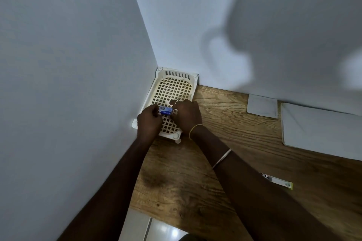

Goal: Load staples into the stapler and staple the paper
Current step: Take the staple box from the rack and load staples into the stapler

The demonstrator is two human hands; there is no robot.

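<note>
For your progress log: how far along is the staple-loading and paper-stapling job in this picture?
Early stage. Nothing looks done: the paper lies flat on the wooden table, apart from the hands. In hand: the left hand and right hand together hold a small blue box, probably staples, over the white lattice tray. Left: loading and stapling; no stapler is clearly identifiable.

Both bare forearms reach toward mid-frame, the left hand and right hand close together, fingers curled, pinching one small item between them.
</note>
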